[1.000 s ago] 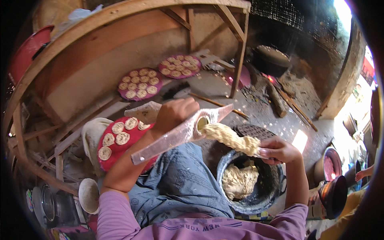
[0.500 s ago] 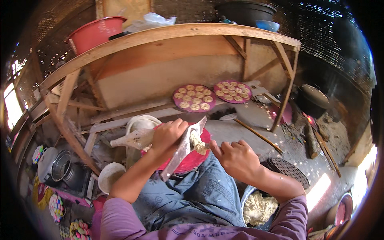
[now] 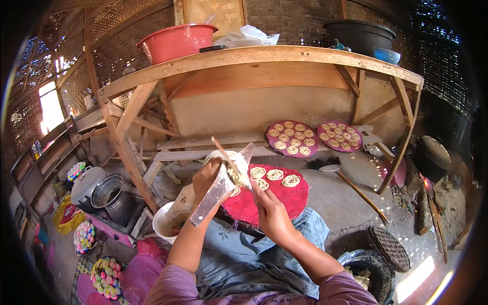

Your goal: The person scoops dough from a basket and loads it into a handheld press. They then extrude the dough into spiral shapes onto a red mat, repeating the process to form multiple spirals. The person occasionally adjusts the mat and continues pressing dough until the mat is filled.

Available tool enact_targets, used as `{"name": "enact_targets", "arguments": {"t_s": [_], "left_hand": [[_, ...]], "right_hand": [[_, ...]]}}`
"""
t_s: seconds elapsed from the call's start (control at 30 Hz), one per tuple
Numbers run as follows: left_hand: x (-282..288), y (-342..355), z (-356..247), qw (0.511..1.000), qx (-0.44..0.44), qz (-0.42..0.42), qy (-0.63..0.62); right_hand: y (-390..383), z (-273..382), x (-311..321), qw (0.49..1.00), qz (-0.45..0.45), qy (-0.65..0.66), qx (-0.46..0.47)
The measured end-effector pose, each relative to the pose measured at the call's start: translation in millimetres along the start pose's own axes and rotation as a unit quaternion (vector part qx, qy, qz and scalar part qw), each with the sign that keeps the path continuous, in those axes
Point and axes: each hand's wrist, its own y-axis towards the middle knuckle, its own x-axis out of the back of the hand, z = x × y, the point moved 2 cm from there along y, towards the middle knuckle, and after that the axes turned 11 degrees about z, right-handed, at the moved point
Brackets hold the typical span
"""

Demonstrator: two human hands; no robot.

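left hand [image 3: 207, 179] grips dough press [image 3: 219, 187] (tilted) | right hand [image 3: 270, 213] closed on thin stick [image 3: 230, 161] | above red tray [image 3: 284, 198]

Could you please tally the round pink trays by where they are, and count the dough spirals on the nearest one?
Pink trays leaning against the wall: 2, one beside the other
Pink tray under the hands: 1
Dough spirals visible on that nearest tray: 4, for example; more may be hidden behind the left hand
Total pink trays: 3
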Motion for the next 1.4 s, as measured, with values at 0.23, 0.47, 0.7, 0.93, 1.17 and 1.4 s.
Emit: {"name": "enact_targets", "arguments": {"t_s": [0.23,0.47,0.7,0.93,1.17,1.4], "left_hand": [[11.0,-11.1,26.1,0.999,0.035,0.002,0.026],[-0.5,-12.5,43.6,0.999,0.042,0.021,0.023],[64.3,-65.0,99.2,0.885,0.285,0.064,-0.362],[60.9,-72.6,98.6,0.551,0.090,-0.100,-0.824],[-21.9,-74.2,11.9,0.256,0.160,-0.087,-0.949],[-38.1,-108.4,49.3,0.628,0.313,-0.052,-0.710]], "right_hand": [[-4.5,-4.4,6.5,0.989,0.050,0.094,-0.103],[-58.2,-11.4,38.2,0.868,0.217,0.363,-0.260],[-266.2,-60.9,207.2,0.760,0.182,-0.140,-0.608],[-422.1,-188.6,137.0,0.469,0.443,-0.217,-0.733],[-150.4,-97.9,45.2,0.729,0.377,0.488,-0.299],[-72.7,-25.8,-48.0,0.271,0.198,0.878,-0.342]]}}
